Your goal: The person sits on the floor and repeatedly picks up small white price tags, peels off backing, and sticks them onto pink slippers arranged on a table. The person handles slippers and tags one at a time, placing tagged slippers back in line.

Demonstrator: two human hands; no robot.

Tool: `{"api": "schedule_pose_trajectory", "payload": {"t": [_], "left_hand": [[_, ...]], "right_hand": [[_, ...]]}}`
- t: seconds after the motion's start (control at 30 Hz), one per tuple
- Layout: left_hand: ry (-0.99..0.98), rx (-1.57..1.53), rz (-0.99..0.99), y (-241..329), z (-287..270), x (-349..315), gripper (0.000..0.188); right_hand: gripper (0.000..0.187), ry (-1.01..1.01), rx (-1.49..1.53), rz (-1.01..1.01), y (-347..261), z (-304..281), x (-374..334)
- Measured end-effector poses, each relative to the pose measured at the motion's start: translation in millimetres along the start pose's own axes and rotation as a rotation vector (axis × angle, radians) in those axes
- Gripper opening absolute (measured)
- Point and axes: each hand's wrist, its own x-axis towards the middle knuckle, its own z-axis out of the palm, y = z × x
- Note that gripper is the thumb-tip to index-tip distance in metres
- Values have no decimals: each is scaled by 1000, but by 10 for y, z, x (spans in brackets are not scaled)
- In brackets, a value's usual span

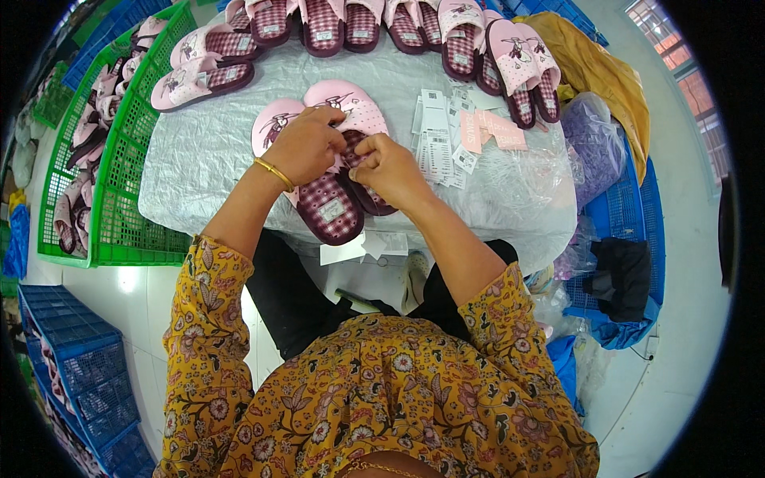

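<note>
On the grey plastic-covered table [199, 159] in front of me lies a pair of pink slippers with dark checked insoles. The left slipper [329, 213] and the right slipper [368, 113] sit side by side, toes pointing away. My left hand [307, 147] lies across them, its fingers curled at the upper's edge of the right slipper. Close beside it, my right hand [389, 169] is closed in a pinch over that slipper's opening. Whatever its fingertips hold is too small or hidden to make out.
More pink slippers [323, 36] line the table's far side. Sheets of white labels [434, 139] and pink cards [504, 134] lie right of the pair. A green crate [131, 159] holding slippers stands left; blue crates [92, 374] are lower left. Purple bagged material [591, 147] is at right.
</note>
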Motion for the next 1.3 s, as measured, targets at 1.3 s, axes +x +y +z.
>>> {"api": "schedule_pose_trajectory", "payload": {"t": [1.3], "left_hand": [[-124,162,-14,23,-2,174,12]], "right_hand": [[28,101,-41,-110,124,85,194]]}}
